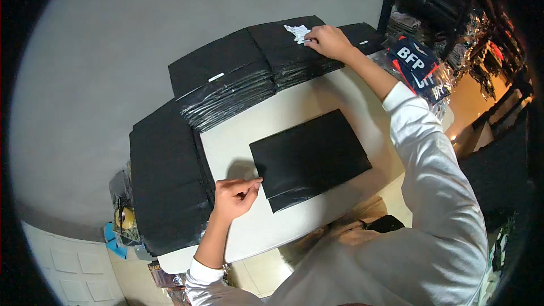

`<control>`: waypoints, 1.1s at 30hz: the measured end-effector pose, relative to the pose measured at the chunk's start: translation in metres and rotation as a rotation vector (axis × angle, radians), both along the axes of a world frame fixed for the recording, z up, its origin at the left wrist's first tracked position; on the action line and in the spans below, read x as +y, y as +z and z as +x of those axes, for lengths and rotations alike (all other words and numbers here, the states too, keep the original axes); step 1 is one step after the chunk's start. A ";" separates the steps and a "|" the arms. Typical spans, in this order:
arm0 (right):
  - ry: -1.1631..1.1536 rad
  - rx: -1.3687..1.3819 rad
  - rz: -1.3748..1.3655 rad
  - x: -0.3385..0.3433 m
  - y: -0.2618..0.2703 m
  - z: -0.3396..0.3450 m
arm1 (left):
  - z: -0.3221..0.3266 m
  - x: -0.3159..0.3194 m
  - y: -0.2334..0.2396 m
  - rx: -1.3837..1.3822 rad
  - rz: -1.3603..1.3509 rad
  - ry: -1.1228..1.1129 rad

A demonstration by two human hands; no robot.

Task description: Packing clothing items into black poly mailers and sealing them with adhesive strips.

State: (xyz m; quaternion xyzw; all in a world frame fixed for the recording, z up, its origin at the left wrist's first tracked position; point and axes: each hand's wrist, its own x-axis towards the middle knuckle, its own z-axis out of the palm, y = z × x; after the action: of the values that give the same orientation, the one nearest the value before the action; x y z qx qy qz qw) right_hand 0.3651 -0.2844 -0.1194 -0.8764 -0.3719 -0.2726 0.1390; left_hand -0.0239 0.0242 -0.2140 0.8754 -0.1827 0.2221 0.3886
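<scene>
Before me a flat black plastic bag (312, 157) lies on the white tabletop (293, 233), a folded strip along its near edge. My left hand (233, 199) is at its left edge, thumb and forefinger pinched together. Nothing is visible between those fingertips, and a shadow beneath suggests they are slightly above the bag. My right hand (329, 42) reaches to the far stack of black plastic bags (276, 46). Its fingertips pinch a small white slip (307, 41) beside a loose pile of white slips (296, 32) on that stack.
More stacked black bags (165, 178) line the left side, and another stack (361, 36) is at the far right. Single white slips lie on two stacks. Clear-wrapped dark blue printed items (418, 66) sit at the right corner, beside a dark shelf rack (442, 4). A grey wall (148, 17) stands behind.
</scene>
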 end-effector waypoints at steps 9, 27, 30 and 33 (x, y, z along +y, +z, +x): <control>-0.046 0.022 -0.118 0.022 -0.008 0.025 | 0.010 0.005 -0.003 -0.035 0.011 0.059; 0.243 1.022 0.561 -0.014 0.028 -0.138 | 0.035 -0.025 -0.009 -0.042 -0.145 0.305; 0.239 0.733 0.524 -0.015 0.009 -0.174 | 0.053 -0.050 0.012 0.247 -0.289 0.255; 0.342 0.640 0.351 -0.017 -0.022 -0.190 | 0.073 -0.077 0.030 0.240 -0.294 0.116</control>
State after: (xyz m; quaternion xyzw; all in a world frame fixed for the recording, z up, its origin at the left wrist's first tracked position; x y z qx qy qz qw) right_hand 0.1755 -0.3016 -0.1410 -0.8055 -0.3980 -0.0182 0.4386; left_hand 0.0494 -0.0524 -0.1839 0.8385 -0.0502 0.1626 0.5177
